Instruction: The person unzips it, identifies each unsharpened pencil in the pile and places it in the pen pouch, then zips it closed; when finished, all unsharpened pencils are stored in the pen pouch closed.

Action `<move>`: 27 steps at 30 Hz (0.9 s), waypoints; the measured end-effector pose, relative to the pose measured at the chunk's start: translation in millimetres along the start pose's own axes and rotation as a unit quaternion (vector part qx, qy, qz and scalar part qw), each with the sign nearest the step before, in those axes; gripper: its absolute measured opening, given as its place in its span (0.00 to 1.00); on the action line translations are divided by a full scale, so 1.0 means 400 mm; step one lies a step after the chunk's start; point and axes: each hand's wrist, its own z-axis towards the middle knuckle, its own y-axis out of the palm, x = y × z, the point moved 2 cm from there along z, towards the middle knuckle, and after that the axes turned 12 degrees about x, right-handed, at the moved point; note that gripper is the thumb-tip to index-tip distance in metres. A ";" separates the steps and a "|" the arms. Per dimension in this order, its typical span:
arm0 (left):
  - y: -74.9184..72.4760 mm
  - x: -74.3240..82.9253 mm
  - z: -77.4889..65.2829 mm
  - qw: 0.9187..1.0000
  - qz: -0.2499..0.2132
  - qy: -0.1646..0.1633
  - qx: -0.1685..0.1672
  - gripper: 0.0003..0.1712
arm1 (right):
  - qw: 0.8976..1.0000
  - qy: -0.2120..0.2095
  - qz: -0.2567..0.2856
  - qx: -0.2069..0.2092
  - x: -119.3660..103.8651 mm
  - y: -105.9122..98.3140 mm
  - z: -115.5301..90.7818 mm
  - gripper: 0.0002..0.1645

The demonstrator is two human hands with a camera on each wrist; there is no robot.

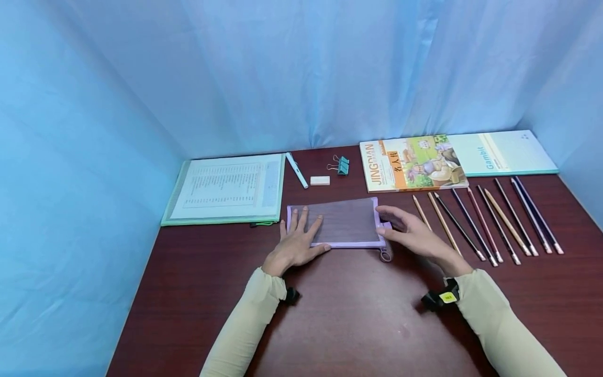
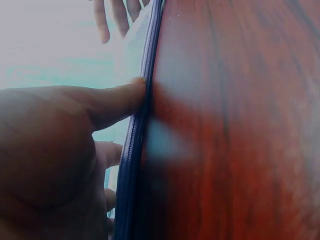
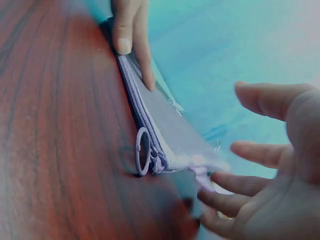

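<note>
A purple-edged mesh zipper pouch lies flat on the dark wooden table. Spread across its left end, my left hand rests with straight fingers on the mesh, the thumb along the zipper edge. My right hand is at the pouch's right end, thumb and fingers apart and loosely bent around the side tab. In the right wrist view that hand grips nothing; whether its lower fingertips touch the purple tab I cannot tell. A ring-shaped zipper pull hangs off the near right corner.
Several pencils lie in a slanted row at the right. Behind them are a picture-covered book and a pale Gambit book. A green-edged document pouch, a pen, an eraser and teal binder clips lie farther back.
</note>
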 end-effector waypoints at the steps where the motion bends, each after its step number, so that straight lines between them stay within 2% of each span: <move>1: 0.000 0.000 0.000 1.000 0.001 0.000 0.000 0.46 | 0.999 0.015 0.037 0.000 0.006 -0.001 0.002 0.37; 3: 0.000 0.002 0.000 1.000 0.001 0.000 0.001 0.45 | 0.995 0.039 0.088 0.000 0.017 -0.001 0.007 0.37; 5: 0.001 0.003 -0.001 1.000 0.001 0.000 0.003 0.45 | 0.993 0.049 0.108 0.005 0.029 0.002 0.011 0.38; 13: 0.000 0.004 -0.002 1.000 0.006 -0.001 0.006 0.45 | 0.999 -0.008 0.036 0.029 0.043 0.021 0.024 0.46; 20: -0.003 0.010 -0.004 1.000 0.005 0.002 0.018 0.45 | 0.999 -0.006 0.035 0.030 0.041 0.027 0.023 0.47; 24: -0.011 0.046 -0.019 0.998 0.035 0.023 0.053 0.43 | 0.998 0.003 0.051 0.028 0.045 0.031 0.022 0.47; 27: -0.016 0.108 -0.037 0.991 0.057 0.067 0.099 0.39 | 0.998 0.004 0.064 0.025 0.047 0.031 0.023 0.47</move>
